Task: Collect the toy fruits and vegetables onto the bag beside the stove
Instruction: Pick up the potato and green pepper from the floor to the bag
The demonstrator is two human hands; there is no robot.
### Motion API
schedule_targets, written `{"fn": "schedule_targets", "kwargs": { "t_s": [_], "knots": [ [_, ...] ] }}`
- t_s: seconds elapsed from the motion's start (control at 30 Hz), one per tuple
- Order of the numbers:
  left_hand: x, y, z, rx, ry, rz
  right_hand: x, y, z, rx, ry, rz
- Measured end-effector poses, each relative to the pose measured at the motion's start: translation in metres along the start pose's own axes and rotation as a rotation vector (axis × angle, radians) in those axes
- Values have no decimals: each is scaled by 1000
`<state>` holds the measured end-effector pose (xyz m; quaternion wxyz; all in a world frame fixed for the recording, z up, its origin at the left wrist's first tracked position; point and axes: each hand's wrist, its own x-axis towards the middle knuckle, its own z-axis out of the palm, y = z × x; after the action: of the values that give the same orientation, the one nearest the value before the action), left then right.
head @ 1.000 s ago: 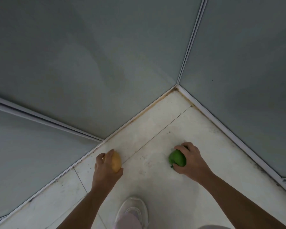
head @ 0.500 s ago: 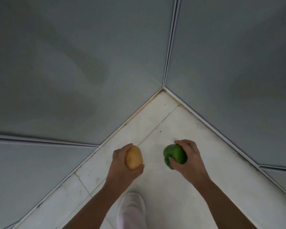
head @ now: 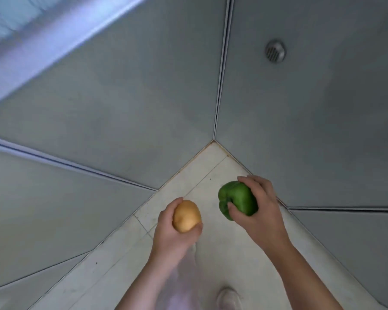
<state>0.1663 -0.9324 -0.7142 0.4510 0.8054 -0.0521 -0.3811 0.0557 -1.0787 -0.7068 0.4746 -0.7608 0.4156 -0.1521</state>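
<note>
- Fingers (head: 179, 200) of the left hand (head: 175, 233) curl round the far side of the potato (head: 186, 216), with the thumb pressed against its near right edge; the toy sits cupped in the palm, clear of the floor (head: 211, 260).
- Right-hand fingers (head: 255, 182) arch over the top of the pepper (head: 236, 200) while the thumb pins its front face, so the right hand (head: 259, 211) grips it from the right side, also lifted off the tiles.
- Potato's long axis runs roughly up and away from the wrist; the pepper tilts with its lobed end toward the lower left.
- Both toys lie just beside one another, apart, with bare floor showing between them.
- Forearms reach in from the bottom edge, the right one at a steeper slant, both wrists held level and fairly straight.
- Grey panels (head: 121, 130) meet in a corner beyond the hands; a shoe (head: 229, 298) shows below.
- Neither bag nor stove is in view, so which way they lie cannot be told; judged from the task, the carry calls for turning away from this corner, with neither hand free for another toy.
</note>
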Motion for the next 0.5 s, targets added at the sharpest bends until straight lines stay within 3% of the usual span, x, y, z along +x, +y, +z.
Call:
{"fn": "schedule_targets", "kwargs": {
  "t_s": [0.33,0.5],
  "knots": [
    [-167,146,-56,-374,265,52,-57,-193,-100,95,70,-125],
    [-215,212,-81,-445,261,170,-76,-271,-144,143,65,-239]
  ]
}}
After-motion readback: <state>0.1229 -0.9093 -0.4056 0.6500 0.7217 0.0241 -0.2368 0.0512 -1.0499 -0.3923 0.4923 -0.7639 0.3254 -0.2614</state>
